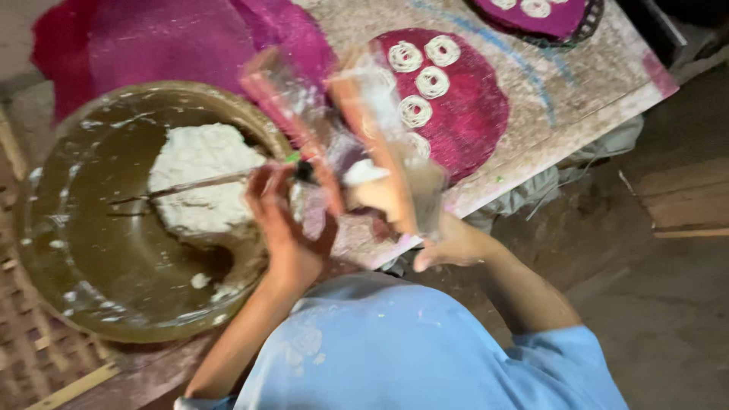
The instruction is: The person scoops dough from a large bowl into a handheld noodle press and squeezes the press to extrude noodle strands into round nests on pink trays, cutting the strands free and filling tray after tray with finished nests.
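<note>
The work area is a low surface (577,91) covered by a speckled sheet with blue lines, set over a dim earthen floor (668,288). A woven mat (23,357) lies at the lower left.

A large round metal bowl (91,250) sits on the left. It holds a mass of white dough (201,178), with smears on its wall. A thin stick (190,186) lies across the dough.

The left hand (285,228) is at the bowl's right rim. Its grip is closed on a small dark piece (305,173) at the near end of the stick; the exact hold is blurred.

The right hand (448,247) is just right of the left hand. Its grip is closed around a clear plastic piping bag (380,144) that contains white dough. The bag stands tilted above the edge of the surface, between both hands.

Behind the bag, a round magenta cloth (474,114) carries white spiral coils (433,82). A second magenta cloth (152,38) lies beyond the bowl.
</note>
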Available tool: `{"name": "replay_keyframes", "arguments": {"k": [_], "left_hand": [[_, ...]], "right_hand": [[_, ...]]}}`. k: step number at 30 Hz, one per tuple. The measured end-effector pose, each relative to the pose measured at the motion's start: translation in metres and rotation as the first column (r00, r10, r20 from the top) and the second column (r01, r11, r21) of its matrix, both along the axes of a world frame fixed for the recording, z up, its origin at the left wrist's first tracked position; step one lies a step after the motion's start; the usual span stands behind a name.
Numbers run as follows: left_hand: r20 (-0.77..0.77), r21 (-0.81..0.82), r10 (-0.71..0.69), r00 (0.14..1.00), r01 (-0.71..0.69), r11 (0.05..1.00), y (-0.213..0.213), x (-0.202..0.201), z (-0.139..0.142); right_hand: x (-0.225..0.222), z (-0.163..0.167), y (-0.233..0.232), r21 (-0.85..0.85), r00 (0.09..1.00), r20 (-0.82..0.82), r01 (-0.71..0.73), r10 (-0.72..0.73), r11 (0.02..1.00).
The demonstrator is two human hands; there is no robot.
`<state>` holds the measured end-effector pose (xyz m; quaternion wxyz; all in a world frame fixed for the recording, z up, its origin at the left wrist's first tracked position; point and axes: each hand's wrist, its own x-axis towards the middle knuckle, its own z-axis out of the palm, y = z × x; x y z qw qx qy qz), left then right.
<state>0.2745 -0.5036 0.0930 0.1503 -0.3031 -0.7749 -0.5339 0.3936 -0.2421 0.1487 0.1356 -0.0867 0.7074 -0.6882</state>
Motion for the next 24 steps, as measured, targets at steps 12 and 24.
{"name": "replay_keyframes", "arguments": {"k": [12, 24], "left_hand": [[0.803, 0.011, 0.024, 0.595, -0.055, 0.998, 0.197, -0.055, -0.089], [0.442, 0.028, 0.092, 0.892, -0.117, 0.993, 0.232, -0.150, -0.047]], "right_hand": [[0.094, -0.026, 0.251, -0.287, 0.866, 0.022, 0.484, -0.500, 0.827], [-0.002, -0.028, 0.282, -0.248, 0.967, 0.255, 0.082, -0.017, 0.965]]}}
